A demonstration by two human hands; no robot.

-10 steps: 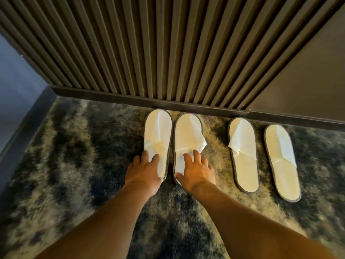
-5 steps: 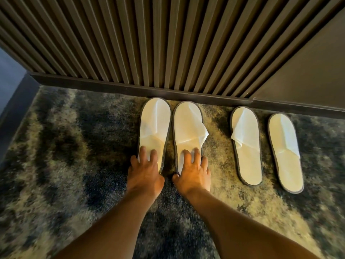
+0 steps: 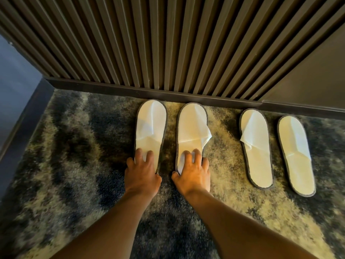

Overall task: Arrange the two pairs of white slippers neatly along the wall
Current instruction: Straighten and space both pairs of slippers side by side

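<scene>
Four white slippers with grey edging lie toes toward the slatted wall [image 3: 168,43]. My left hand [image 3: 141,174] presses on the heel of the leftmost slipper [image 3: 151,126], fingers on top and thumb at its edge. My right hand [image 3: 192,176] holds the heel of the second slipper [image 3: 191,128], whose loose upper flap sticks out to the right. Both toes sit close to the dark baseboard [image 3: 149,92]. The other pair, the third slipper [image 3: 257,156] and the fourth slipper [image 3: 296,157], lies untouched to the right, angled slightly and a little farther from the wall.
A mottled dark blue and beige carpet [image 3: 74,165] covers the floor. A bluish side wall with a dark skirting [image 3: 16,113] closes the left. A plain dark panel [image 3: 317,81] continues the wall on the right.
The two slippers under my hands have slid apart, so the gap between them is wider. My hands stay on their heels. The right pair has not moved.
</scene>
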